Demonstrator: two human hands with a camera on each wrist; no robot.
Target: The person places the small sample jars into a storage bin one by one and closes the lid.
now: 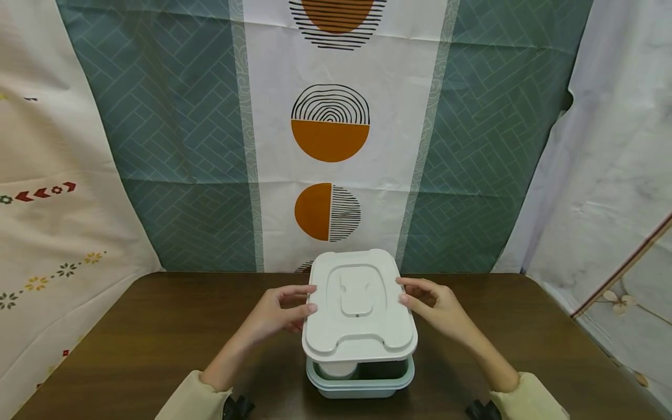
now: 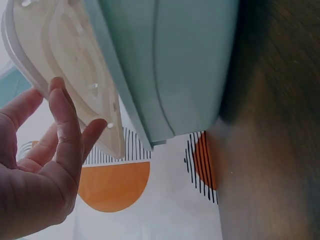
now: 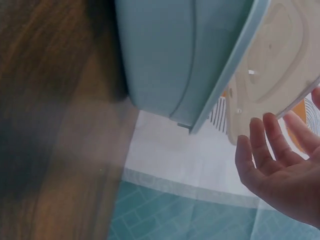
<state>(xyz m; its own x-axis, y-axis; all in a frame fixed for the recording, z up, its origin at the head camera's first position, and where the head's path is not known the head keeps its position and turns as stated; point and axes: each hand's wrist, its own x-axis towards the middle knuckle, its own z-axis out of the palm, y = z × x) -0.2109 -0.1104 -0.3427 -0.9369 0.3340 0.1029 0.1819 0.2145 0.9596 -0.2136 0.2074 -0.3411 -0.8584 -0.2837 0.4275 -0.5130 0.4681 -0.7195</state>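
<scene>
Table [image 1: 157, 326]: dark wood. Backdrop cloth [image 1: 173, 146]: teal herringbone, with white centre panel [image 1: 336, 192] bearing orange-and-black half-circles. Floral cloth [image 1: 47, 233] at left; white cloth [image 1: 609, 151] at right.

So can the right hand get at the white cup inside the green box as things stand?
Probably not yet. The white lid sits raised over the green box, covering the white cup except for a gap at the near side. The right hand is at the lid's right edge.

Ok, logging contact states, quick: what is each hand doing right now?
Left hand: fingers curled round the left edge of the white lid, holding it.
Right hand: holding the lid's right edge.
</scene>
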